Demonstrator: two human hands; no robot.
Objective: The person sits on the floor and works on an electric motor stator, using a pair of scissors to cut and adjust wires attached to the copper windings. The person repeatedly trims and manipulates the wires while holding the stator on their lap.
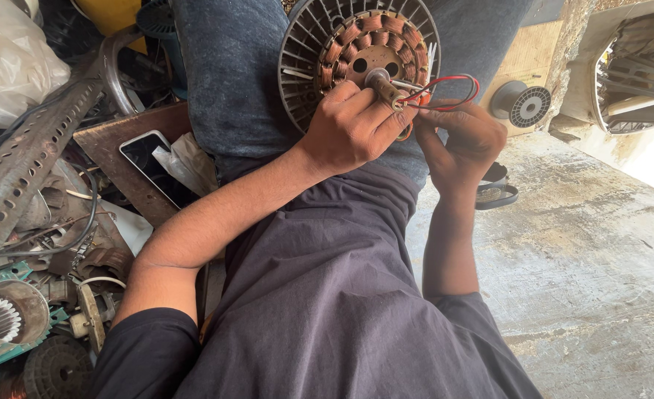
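A round fan motor stator point(342, 44) with copper coils and a grey slotted ring rests on my lap. Its brass-coloured shaft point(383, 87) sticks up from the middle. My left hand point(349, 125) wraps around the base of the shaft and the stator's near rim. My right hand point(466, 140) pinches the red and black wires point(452, 92) that loop out from the stator just right of the shaft. The fingertips of both hands almost meet at the wire ends.
A phone point(150, 166) lies on a wooden board to the left, beside perforated metal angle bars point(24, 170) and scrap motor parts point(16, 318). A wire spool point(523, 103) and another fan part point(637, 74) sit at the right on the concrete floor point(593, 251).
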